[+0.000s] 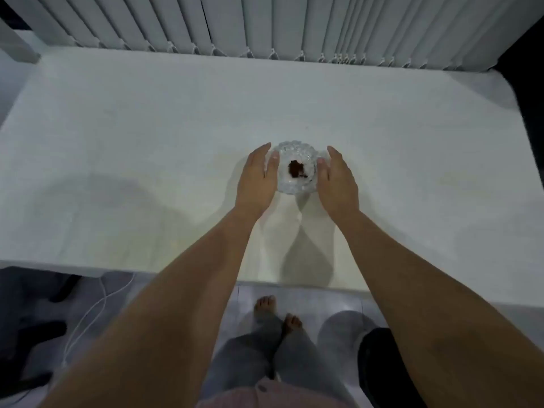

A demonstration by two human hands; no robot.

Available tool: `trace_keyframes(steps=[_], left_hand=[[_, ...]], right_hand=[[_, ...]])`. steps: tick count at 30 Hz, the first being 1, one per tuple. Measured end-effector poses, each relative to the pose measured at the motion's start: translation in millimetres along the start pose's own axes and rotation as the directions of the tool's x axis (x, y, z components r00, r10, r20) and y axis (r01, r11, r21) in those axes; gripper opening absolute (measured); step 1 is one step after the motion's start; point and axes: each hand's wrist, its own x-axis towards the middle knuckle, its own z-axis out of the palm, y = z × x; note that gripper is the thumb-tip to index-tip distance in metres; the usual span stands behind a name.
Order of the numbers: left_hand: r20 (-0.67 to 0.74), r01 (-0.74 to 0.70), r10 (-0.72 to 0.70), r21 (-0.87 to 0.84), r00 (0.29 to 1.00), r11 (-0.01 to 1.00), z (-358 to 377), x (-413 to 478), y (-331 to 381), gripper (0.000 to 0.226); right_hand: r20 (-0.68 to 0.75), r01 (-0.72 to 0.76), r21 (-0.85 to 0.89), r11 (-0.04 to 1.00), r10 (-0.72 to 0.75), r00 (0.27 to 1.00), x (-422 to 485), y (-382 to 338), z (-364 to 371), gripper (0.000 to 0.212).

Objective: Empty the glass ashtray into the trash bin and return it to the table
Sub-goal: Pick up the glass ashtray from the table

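Observation:
A round cut-glass ashtray [297, 184] stands on the white table [147, 142], a little right of the middle, with a dark brown clump of ash in its bowl. My left hand [257, 179] is against its left side and my right hand [337, 181] against its right side. The fingers of both are straight and apart, and both thumbs lie at the rim. Neither hand has closed around the glass, and the ashtray rests flat on the table. A dark round shape [379, 366] on the floor at the lower right may be the bin; I cannot tell.
Vertical grey blinds [265, 22] hang behind the table's far edge. Below the near edge I see my legs and bare feet [276, 313] on the tiled floor. A white cable [88, 319] and dark chair parts lie at the lower left.

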Motion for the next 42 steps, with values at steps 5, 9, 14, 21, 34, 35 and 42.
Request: trace_keyframes(steps=[5,9,14,21,34,35,42], left_hand=[[0.017,0.002,-0.001,-0.069,1.000,0.998,12.0,12.2,-5.2,0.048],[0.059,0.016,-0.009,-0.123,0.998,0.992,22.0,20.8,-9.0,0.049],[0.101,0.069,-0.049,-0.202,0.994,0.977,24.5,23.3,-5.0,0.051],[0.136,0.233,-0.194,-0.404,0.972,0.884,21.0,13.1,9.8,0.052],[0.101,0.156,-0.122,-0.487,0.987,0.859,9.7,-49.6,64.3,0.051],[0.099,0.150,-0.116,-0.489,0.988,0.859,8.0,-54.7,67.9,0.051],[0.090,0.197,-0.177,-0.540,0.980,0.818,9.1,-84.8,83.3,0.042]], right_hand=[[-0.028,-0.068,-0.028,0.997,0.067,0.997,12.0,0.3,16.6,0.057],[-0.033,-0.007,-0.154,0.988,0.002,0.999,20.5,7.6,33.4,0.056],[-0.074,-0.050,-0.123,0.991,0.041,0.996,18.6,2.7,44.7,0.052],[-0.073,-0.184,0.433,0.882,0.238,0.969,1.0,-21.4,30.8,0.041],[-0.101,-0.137,0.788,0.601,0.346,0.933,-33.4,-41.2,-30.6,0.028],[-0.110,-0.123,0.791,0.599,0.337,0.935,-36.0,-39.7,-35.4,0.028],[-0.011,-0.161,0.797,0.582,0.281,0.960,-74.1,-38.8,-60.4,0.029]])
